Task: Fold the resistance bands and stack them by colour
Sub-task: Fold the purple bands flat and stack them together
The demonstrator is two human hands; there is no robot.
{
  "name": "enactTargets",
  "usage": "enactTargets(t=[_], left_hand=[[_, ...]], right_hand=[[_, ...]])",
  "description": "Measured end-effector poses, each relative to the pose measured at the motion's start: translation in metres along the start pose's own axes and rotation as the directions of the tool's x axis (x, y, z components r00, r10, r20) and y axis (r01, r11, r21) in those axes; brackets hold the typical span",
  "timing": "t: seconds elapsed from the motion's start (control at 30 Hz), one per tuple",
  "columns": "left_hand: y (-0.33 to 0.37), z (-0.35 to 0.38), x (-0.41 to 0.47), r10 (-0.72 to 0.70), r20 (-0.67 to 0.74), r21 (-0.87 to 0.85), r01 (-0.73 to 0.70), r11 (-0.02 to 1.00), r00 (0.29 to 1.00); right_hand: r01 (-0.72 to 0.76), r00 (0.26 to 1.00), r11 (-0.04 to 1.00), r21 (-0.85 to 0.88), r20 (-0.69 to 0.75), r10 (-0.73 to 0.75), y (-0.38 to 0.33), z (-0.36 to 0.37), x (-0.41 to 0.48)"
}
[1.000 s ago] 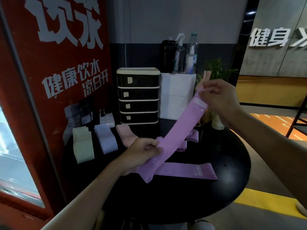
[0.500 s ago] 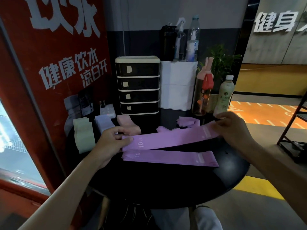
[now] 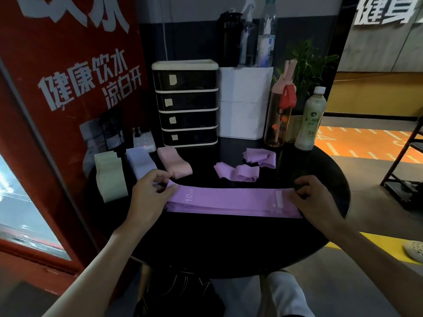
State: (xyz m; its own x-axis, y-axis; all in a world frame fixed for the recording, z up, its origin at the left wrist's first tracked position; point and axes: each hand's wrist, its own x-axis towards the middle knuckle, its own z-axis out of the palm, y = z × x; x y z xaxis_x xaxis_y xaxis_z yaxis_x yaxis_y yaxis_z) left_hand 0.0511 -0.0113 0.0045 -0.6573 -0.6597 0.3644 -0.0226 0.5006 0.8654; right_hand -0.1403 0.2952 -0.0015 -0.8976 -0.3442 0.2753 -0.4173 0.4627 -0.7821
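A purple resistance band (image 3: 231,197) marked "10" lies flat across the round black table (image 3: 229,243), on top of another purple band whose edge shows beneath it. My left hand (image 3: 151,193) pinches its left end and my right hand (image 3: 313,197) pinches its right end. Behind it lie two loose crumpled purple bands (image 3: 237,173) (image 3: 261,157). At the back left sit folded piles: green bands (image 3: 109,177), pale lilac bands (image 3: 140,163) and pink bands (image 3: 175,162).
A black drawer unit (image 3: 186,102) and a white box (image 3: 245,101) stand at the back, with bottles (image 3: 310,118) to the right. A white power strip (image 3: 144,141) sits by the red panel (image 3: 64,92). A metal rack (image 3: 407,170) stands at the far right.
Both hands lowered the purple band from mid-air and laid it flat on the other purple band on the table. The camera tilted further down.
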Motion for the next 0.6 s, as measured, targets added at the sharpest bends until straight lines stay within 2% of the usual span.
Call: enactTargets(t=[0.17,0.6], left_hand=[[-0.007,0.005,-0.001,0.030,-0.058,-0.022,-0.032,0.999,0.998],[-0.014,0.008,-0.001,0.043,-0.007,0.081,-0.043,0.996,0.999]], right_hand=[[-0.018,1.000,1.000,0.021,-0.002,0.018,0.000,0.000,-0.005],[-0.018,1.000,1.000,0.011,0.000,0.018,-0.003,0.000,-0.010]])
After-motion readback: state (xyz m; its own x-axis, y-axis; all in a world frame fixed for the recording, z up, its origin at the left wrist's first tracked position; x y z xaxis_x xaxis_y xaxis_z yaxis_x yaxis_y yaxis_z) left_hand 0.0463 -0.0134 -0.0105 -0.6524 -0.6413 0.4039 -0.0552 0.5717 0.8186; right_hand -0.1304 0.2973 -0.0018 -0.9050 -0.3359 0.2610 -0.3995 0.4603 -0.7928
